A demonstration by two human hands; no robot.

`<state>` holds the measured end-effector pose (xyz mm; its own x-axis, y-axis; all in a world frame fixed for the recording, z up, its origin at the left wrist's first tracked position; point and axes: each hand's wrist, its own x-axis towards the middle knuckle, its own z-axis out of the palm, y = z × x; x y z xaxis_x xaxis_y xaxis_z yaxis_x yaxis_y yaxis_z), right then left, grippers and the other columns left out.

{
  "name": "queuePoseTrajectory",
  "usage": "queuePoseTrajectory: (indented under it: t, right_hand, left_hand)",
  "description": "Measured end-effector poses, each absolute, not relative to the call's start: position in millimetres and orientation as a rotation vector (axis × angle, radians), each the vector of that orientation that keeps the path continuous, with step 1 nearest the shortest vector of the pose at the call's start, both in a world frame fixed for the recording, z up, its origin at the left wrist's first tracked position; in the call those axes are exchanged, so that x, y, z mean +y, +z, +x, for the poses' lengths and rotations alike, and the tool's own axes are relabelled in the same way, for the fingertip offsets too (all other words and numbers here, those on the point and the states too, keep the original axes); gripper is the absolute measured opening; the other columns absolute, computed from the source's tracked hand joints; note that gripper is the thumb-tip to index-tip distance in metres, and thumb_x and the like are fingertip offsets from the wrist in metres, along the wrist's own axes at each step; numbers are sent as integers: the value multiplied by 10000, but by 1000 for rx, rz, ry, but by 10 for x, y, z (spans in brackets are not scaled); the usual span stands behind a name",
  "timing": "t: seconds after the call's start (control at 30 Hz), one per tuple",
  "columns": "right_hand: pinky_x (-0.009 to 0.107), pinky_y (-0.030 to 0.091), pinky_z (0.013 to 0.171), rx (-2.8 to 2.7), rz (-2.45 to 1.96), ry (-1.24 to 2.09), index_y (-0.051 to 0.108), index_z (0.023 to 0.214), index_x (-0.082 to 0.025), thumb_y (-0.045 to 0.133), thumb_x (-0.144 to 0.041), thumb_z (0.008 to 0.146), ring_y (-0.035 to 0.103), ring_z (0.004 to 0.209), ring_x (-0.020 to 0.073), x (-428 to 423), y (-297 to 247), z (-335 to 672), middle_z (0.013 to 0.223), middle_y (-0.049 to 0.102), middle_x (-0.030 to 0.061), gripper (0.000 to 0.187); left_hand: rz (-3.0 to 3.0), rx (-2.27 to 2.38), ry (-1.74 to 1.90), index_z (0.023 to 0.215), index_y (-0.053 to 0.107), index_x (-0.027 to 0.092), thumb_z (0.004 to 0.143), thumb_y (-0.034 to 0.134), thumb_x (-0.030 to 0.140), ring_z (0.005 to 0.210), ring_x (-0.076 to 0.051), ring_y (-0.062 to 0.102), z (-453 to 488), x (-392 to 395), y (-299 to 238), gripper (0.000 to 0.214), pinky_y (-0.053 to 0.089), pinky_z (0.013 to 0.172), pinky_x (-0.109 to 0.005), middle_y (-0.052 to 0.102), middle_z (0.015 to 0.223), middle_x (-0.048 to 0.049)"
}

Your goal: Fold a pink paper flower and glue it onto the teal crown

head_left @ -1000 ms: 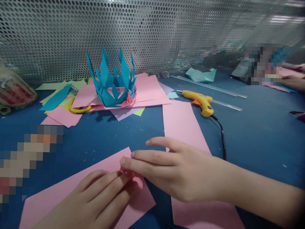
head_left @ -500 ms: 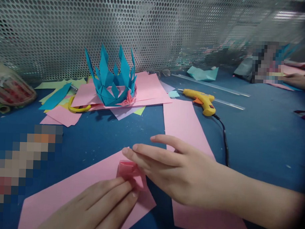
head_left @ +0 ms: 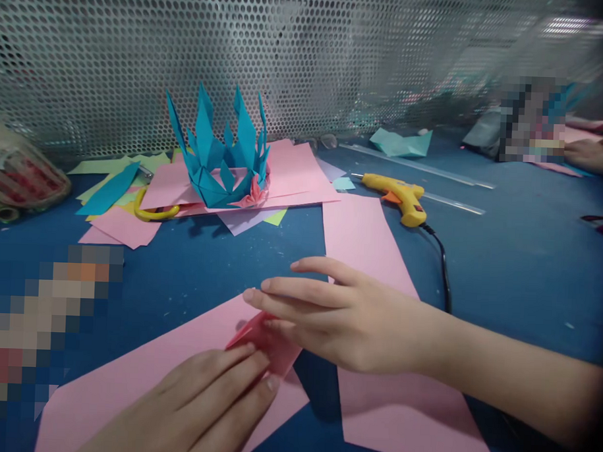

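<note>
A small folded piece of deeper pink paper (head_left: 277, 350) is held between my two hands, above a larger sheet of pink paper (head_left: 128, 385). My left hand (head_left: 201, 394) presses its fingers onto the near side of the folded piece; the left thumb is hidden. From the right, my right hand (head_left: 347, 320) grips the far edge between thumb and forefinger, its other fingers stretched out to the left. Beyond them a blue folded-paper crown (head_left: 214, 183) stands upright, with a pink paper flower (head_left: 253, 193) at its front right.
A yellow glue gun (head_left: 399, 196) with a black cord lies right of centre, near clear glue sticks (head_left: 455, 204). Pink sheets (head_left: 361, 228), paper scraps and a yellow-handled tool (head_left: 156, 214) lie about. A perforated metal panel (head_left: 287, 67) stands behind. Another person's hand (head_left: 588, 155) is far right.
The folded pink paper has turned and opened flatter, showing a slanted edge. My right hand has shifted slightly up and left; my left hand has barely moved.
</note>
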<state>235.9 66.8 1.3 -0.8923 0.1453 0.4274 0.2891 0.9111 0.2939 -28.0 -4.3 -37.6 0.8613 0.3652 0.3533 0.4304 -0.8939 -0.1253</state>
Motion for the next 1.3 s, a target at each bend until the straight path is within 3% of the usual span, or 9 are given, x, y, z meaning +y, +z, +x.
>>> queuePoseTrajectory:
  t: [0.13,0.3,0.53,0.63,0.9,1.07,1.2,1.3]
  right_hand:
    - [313,413,1038,-2690,-338,-495,706,1067,-136,436,-138,994,468,1261,140,651,-20,2352,1356,608,8,279]
    - [328,400,1046,-2698,-380,-509,681,1128,-123,449,-145,992,453,1276,148,620,-39,2343,1395,573,30,270]
    - [323,385,1053,-2643,-511,-545,670,1163,-104,385,-120,981,453,1271,152,484,-21,2280,1406,562,31,338]
    - [330,396,1050,-2640,-582,-511,702,1093,-136,356,-124,989,461,1270,158,423,-30,2241,1403,567,29,361]
    - [365,366,1061,-2668,-603,-453,683,1131,-147,382,-133,978,460,1253,195,395,-65,2227,1382,581,17,338]
    - [379,331,1073,-2634,-614,-399,730,964,-164,393,-130,985,444,1234,213,402,-86,2206,1319,614,39,339]
    - [358,433,889,-2637,-652,-313,728,874,-154,413,-124,976,511,1018,209,391,-65,2210,1151,668,60,332]
    - [348,437,754,-2614,-644,-313,718,884,-145,400,-84,972,497,861,188,389,-53,2222,1066,682,56,336]
  left_hand:
    - [-2799,-714,-472,1299,563,215,894,350,27,1364,-185,400,-224,-43,-396,494,272,1166,-330,628,1322,-12]
    - [-2778,-786,-536,1214,600,263,993,381,238,1340,-182,393,-168,-52,-405,311,129,1200,-322,658,1224,1]
    - [-2733,-746,-536,1198,621,262,989,317,139,1364,-167,377,-193,-58,-403,389,133,1207,-338,683,1189,7]
    - [-2728,-729,-525,1183,633,262,986,325,135,1324,-166,432,-196,-47,-399,387,133,1210,-350,697,1167,16]
    - [-2725,-681,-529,1148,657,264,972,348,135,1199,-167,529,-193,-28,-397,379,149,1205,-358,711,1124,22]
    - [-2709,-690,-553,1086,678,257,959,367,142,1155,-158,543,-177,-50,-330,355,144,1206,-354,712,1098,21]
    - [-2723,-698,-537,1129,662,255,963,338,134,1179,-148,532,-180,-53,-318,383,142,1204,-336,697,1155,24]
    - [-2736,-707,-508,1149,648,247,983,297,128,1238,-163,491,-190,-51,-345,407,139,1200,-333,679,1194,9]
